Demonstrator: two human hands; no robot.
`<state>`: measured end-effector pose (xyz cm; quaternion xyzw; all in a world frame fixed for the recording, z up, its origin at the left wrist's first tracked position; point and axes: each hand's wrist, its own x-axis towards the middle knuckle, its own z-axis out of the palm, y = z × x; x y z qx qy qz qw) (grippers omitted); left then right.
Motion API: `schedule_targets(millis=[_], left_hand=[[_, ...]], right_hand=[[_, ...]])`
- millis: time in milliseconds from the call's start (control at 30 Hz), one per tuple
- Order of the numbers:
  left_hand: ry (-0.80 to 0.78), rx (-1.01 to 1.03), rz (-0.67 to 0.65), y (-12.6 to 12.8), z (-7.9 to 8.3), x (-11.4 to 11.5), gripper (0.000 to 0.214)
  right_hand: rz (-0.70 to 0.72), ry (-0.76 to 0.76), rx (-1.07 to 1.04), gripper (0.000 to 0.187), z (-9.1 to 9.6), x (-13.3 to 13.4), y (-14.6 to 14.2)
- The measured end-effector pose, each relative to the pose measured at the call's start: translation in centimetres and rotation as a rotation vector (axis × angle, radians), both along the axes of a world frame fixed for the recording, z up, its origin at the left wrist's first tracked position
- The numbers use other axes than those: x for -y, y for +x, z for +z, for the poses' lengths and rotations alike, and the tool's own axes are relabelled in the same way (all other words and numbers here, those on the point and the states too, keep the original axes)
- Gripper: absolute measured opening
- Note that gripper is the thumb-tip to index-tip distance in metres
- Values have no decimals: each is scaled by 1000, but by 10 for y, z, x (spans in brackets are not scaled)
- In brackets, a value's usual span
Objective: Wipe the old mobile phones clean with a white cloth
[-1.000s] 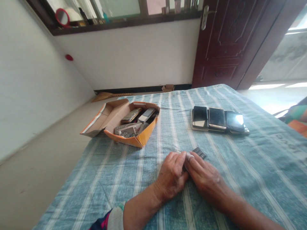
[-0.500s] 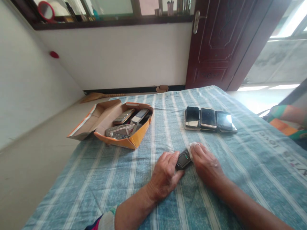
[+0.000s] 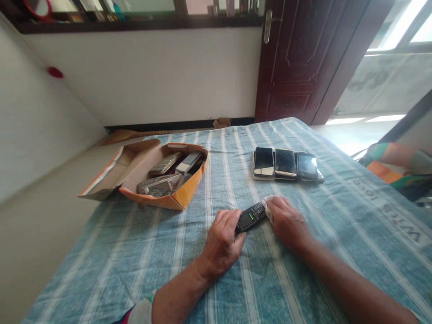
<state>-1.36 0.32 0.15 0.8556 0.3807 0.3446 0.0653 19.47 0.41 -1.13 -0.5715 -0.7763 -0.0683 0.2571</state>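
Note:
A small black keypad phone [image 3: 250,217] lies on the blue striped cloth [image 3: 303,270], its little screen lit. My left hand [image 3: 221,240] grips its near end, fingers curled on it. My right hand [image 3: 286,220] is closed on a white wad of cloth [image 3: 268,202] that rests against the phone's far end. Both hands lie low on the table, just in front of me.
An open orange cardboard box [image 3: 189,191] holding several old phones stands at the left. A row of three smartphones [image 3: 285,163] lies face up behind my hands. A dark wooden door [image 3: 297,58] is beyond the table. Colourful fabric [image 3: 394,164] sits at the right edge.
My right hand has slid along the phone from its screen end to its far end, uncovering the screen and keypad. The view has shifted right.

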Motion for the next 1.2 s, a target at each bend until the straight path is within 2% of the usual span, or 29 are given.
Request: schedule_targets(millis=[200,367,600,1200], left_hand=[[-10,-4,-6,0,1,0,49],[-6,7,-9,1,0,0,46],[-43,-14,6,2,1,0,43],[-137,-81,18,2,5,3,43]], right_hand=[[191,110,-186,30,0,-3,-1],[309,77,-99,35,1,-1,-13],[267,-12,135,39,4,5,-17],[91,120,362,35,7,35,-36]])
